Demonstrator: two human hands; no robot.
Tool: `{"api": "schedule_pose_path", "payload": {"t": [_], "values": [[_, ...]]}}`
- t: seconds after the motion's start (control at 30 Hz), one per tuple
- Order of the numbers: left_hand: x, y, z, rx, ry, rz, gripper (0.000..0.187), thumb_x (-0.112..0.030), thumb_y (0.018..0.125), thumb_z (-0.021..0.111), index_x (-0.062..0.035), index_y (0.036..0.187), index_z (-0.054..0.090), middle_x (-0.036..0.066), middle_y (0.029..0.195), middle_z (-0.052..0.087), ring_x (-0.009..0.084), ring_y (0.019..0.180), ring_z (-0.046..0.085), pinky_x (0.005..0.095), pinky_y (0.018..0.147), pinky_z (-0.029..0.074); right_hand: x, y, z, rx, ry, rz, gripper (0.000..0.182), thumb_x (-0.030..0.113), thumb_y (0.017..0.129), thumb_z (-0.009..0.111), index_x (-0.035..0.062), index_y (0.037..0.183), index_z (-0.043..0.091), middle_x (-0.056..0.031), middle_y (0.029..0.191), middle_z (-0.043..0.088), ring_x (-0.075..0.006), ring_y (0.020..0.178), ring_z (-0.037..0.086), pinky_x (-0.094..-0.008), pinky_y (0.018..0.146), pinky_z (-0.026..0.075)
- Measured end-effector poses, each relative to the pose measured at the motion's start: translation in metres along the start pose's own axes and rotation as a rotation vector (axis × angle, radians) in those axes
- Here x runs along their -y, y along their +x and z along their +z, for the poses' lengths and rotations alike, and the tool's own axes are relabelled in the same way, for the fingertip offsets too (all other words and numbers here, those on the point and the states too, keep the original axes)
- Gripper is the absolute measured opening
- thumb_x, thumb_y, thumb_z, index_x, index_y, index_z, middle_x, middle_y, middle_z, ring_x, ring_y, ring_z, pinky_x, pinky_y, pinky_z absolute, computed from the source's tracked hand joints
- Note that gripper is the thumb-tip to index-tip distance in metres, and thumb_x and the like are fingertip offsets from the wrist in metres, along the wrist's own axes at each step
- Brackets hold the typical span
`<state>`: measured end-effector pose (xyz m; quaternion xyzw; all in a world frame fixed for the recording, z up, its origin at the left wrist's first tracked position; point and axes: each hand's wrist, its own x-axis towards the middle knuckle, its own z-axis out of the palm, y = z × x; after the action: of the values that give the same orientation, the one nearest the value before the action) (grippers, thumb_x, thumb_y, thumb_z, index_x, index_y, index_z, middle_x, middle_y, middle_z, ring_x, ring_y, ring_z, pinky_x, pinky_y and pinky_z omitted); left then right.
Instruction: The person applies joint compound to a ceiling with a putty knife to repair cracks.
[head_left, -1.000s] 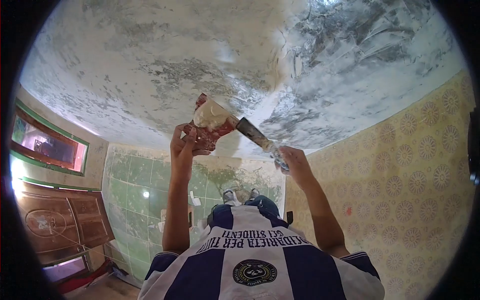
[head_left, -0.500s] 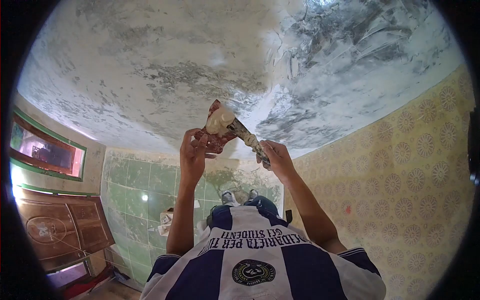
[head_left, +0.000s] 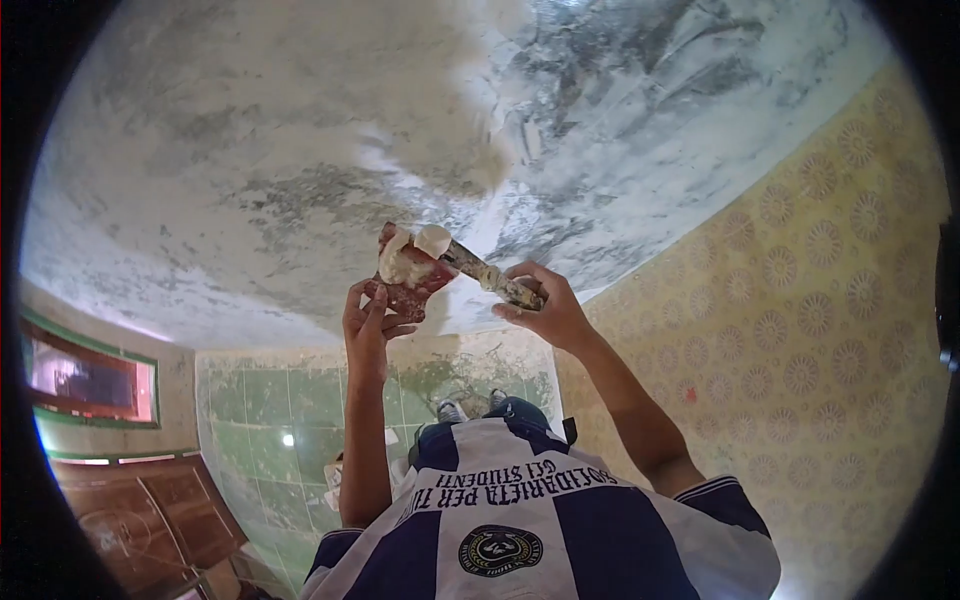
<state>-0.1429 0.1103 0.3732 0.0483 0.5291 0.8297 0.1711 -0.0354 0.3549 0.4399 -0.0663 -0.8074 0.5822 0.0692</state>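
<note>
Ceiling (head_left: 300, 150): largest surface in view, mottled grey and white, patchily coated; smoother pale band near the middle, rougher dark streaks toward the upper right.

Patterned wall (head_left: 820, 300): yellow, with repeated round medallions, meeting the ceiling along a slanted edge on the right.

Green tiled wall (head_left: 260, 420): below the ceiling, stained in places, with a small bright spot of light on it.

Striped shirt (head_left: 530, 540): blue and white, printed lettering across it and a round badge at the centre, filling the lower middle of the view.

Wooden door (head_left: 150, 520): brown, carved, low at the left; framed window opening (head_left: 85, 380) just above it, lit pink.

Left hand (head_left: 368, 325): raised overhead, fingers curled and thumb closed around the lower edge of a reddish plaster board (head_left: 405, 275). Board held tilted just beneath the ceiling, not seen touching it.

Right hand (head_left: 545, 305): raised alongside, fingers wrapped and pinched about the handle of a putty knife (head_left: 480, 270). Handle crusted with dried material. Blade angled toward the board, tip resting on it.

White plaster (head_left: 410, 255): a lump heaped on the upper face of the board, in contact with the knife blade, between the two hands.

Shoes (head_left: 470, 405): two, small, visible far below between the arms.
</note>
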Motion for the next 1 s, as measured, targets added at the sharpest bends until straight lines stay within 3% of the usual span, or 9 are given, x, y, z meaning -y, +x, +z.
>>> {"api": "schedule_pose_path", "payload": {"t": [0.03,0.2,0.4,0.47,0.53,0.67,0.87,0.93,1.0], "values": [[0.002,0.003,0.002,-0.008,-0.007,0.004,0.025,-0.023,0.100,0.056,-0.0061,0.117,0.050,0.011,0.094,0.067,0.0209,0.072,0.073,0.0298,0.056,0.060,0.004,0.001,-0.006,-0.009,0.043,0.038,0.037,0.019,0.078,0.083,0.0034,0.102,0.060,-0.0011,0.078,0.061,-0.0056,0.071,0.051,-0.0239,0.060,0.042],[0.004,0.017,0.004,0.021,-0.009,0.012,0.025,-0.024,0.100,0.056,-0.0065,0.116,0.050,0.010,0.097,0.066,0.0223,0.074,0.073,0.0308,0.057,0.060,0.019,0.011,-0.045,-0.068,-0.126,-0.049,0.034,0.017,0.078,0.081,0.0023,0.101,0.060,-0.0022,0.080,0.060,-0.0078,0.073,0.052,-0.0254,0.066,0.045],[0.004,0.021,-0.003,0.006,-0.019,0.014,0.024,-0.025,0.100,0.057,-0.0076,0.114,0.049,0.011,0.100,0.066,0.0226,0.074,0.073,0.0314,0.057,0.060,0.059,0.043,-0.091,-0.146,-0.444,-0.252,0.042,0.028,0.081,0.080,-0.0007,0.107,0.064,-0.0090,0.095,0.064,-0.0144,0.088,0.059,-0.0313,0.078,0.049],[0.003,0.022,-0.006,-0.013,-0.043,0.013,0.023,-0.025,0.100,0.057,-0.0086,0.113,0.049,0.010,0.099,0.066,0.0223,0.074,0.073,0.0314,0.057,0.059,0.081,0.061,-0.106,-0.060,-0.467,-0.197,0.041,0.031,0.085,0.077,-0.0006,0.109,0.065,-0.0095,0.094,0.063,-0.0187,0.088,0.060,-0.0341,0.080,0.049],[0.005,0.023,-0.009,-0.022,-0.042,0.006,0.022,-0.025,0.100,0.057,-0.0088,0.113,0.049,0.010,0.099,0.066,0.0221,0.074,0.073,0.0315,0.057,0.060,0.104,0.081,-0.119,-0.069,-0.659,-0.403,0.043,0.032,0.086,0.075,-0.0003,0.112,0.066,-0.0126,0.099,0.067,-0.0208,0.088,0.062,-0.0360,0.080,0.050],[0.010,0.025,-0.014,-0.052,-0.050,-0.020,0.021,-0.025,0.100,0.057,-0.0091,0.111,0.050,0.010,0.097,0.066,0.0215,0.074,0.072,0.0316,0.057,0.059,0.165,0.124,-0.137,0.056,-0.849,-0.371,0.047,0.041,0.088,0.071,0.0034,0.117,0.067,-0.0202,0.107,0.070,-0.0287,0.096,0.067,-0.0386,0.087,0.051],[0.014,0.023,-0.020,-0.067,-0.071,-0.013,0.021,-0.025,0.100,0.057,-0.0095,0.111,0.050,0.008,0.097,0.066,0.0210,0.073,0.072,0.0318,0.056,0.059,0.231,0.170,-0.147,-0.166,-1.210,-0.535,0.048,0.045,0.083,0.074,0.0019,0.104,0.071,-0.0199,0.093,0.070,-0.0317,0.089,0.067,-0.0422,0.082,0.051],[0.009,0.020,-0.021,-0.073,-0.069,-0.009,0.021,-0.026,0.099,0.057,-0.0095,0.112,0.051,0.008,0.097,0.066,0.0213,0.073,0.072,0.0319,0.057,0.059,0.252,0.169,-0.147,-0.216,-1.292,-0.549,0.045,0.041,0.082,0.078,0.0027,0.106,0.071,-0.0122,0.081,0.067,-0.0182,0.066,0.057,-0.0358,0.060,0.045],[0.008,0.019,-0.022,-0.074,-0.070,-0.001,0.022,-0.026,0.099,0.058,-0.0095,0.112,0.051,0.009,0.098,0.066,0.0215,0.073,0.072,0.0320,0.057,0.059,0.259,0.165,-0.149,-0.206,-1.326,-0.513,0.046,0.041,0.081,0.078,0.0022,0.105,0.071,-0.0119,0.080,0.067,-0.0173,0.065,0.058,-0.0350,0.061,0.046]]}}
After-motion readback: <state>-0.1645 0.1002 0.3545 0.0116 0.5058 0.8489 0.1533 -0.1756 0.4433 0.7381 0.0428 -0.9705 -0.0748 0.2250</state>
